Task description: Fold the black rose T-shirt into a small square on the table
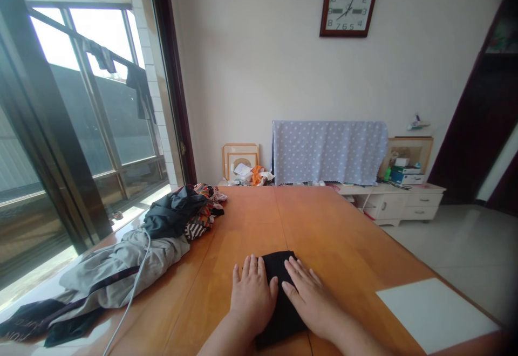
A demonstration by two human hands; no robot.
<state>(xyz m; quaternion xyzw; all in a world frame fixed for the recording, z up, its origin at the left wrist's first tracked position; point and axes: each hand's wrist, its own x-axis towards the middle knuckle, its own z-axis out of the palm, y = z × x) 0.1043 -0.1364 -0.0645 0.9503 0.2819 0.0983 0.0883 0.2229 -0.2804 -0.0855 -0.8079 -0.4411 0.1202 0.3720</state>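
Observation:
A black folded garment lies flat on the wooden table in front of me; its exact kind cannot be made out. My left hand rests palm down on its left side, fingers stretched out and pointing away from me. On its right edge lies my right hand, also flat with the fingers extended. Both thumbs point inward over the black cloth, with a strip of it showing between them. Parts of the garment under the palms are hidden.
Along the table's left side lie a heap of dark and patterned clothes and grey clothing, crossed by a white cord. A white sheet lies at the right edge. Behind stands a white cabinet.

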